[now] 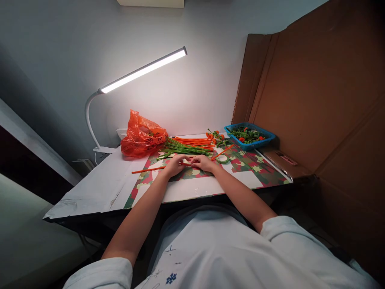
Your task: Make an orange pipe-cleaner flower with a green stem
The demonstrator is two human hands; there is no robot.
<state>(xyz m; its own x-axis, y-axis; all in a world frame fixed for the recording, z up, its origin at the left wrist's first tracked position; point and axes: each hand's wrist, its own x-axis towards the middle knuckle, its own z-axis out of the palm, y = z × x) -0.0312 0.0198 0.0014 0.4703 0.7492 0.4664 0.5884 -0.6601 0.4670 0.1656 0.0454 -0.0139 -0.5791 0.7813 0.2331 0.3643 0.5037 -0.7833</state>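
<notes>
Both hands meet above the near middle of the table. My left hand [174,165] is closed, thumb and fingers pinching an orange fuzzy stem like a pipe cleaner [148,170], whose length sticks out to the left. My right hand [203,162] is also closed, its fingertips close to the left ones on the same orange strand. Another orange length [224,151] slants up and away beyond the right hand; whether it is one piece with the first is hidden. A roll of green tape [222,159] lies just right of my right hand.
Behind the hands lie bundles of green stems [191,147] and orange stems [192,141]. An orange plastic bag [140,138] stands left. Orange flowers [214,135] and a blue basket [264,140] of green and orange pieces sit right. A lit lamp [144,71] hangs above; cardboard [313,88] walls the right.
</notes>
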